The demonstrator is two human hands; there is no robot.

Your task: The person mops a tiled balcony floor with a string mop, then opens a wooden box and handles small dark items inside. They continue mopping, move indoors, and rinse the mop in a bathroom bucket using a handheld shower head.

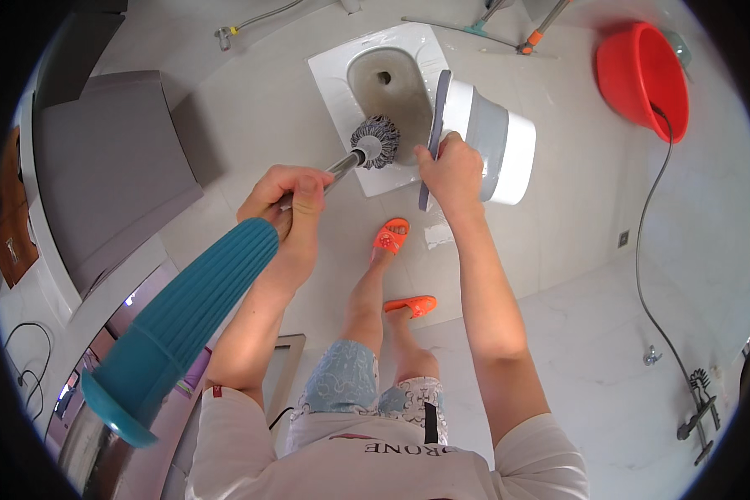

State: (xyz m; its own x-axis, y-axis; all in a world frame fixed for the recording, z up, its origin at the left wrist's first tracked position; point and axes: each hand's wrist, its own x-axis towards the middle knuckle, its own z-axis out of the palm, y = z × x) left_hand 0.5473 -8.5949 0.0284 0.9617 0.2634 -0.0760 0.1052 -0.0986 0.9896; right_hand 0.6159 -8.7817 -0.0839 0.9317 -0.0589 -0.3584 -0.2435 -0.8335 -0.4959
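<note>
My left hand (290, 215) grips the metal shaft of a mop, just beyond its ribbed teal handle grip (187, 319). The mop's round head of grey and white yarn (377, 142) is over the near-left rim of a white squat toilet (334, 81). My right hand (453, 169) holds the rim of a white and grey plastic bucket (490, 150). That bucket is tipped on its side, its grey rim facing the toilet and overlapping the right edge in view. The bucket's inside is hidden from me. A dark drain hole (384, 78) shows in the toilet bowl.
A red plastic tub (628, 81) at the upper right has a grey hose (644, 219) running from it. Squeegee-type floor tools (528, 44) lie near the far wall. A grey-covered box (109, 175) stands left. My orange slippers (390, 237) are on the tiled floor.
</note>
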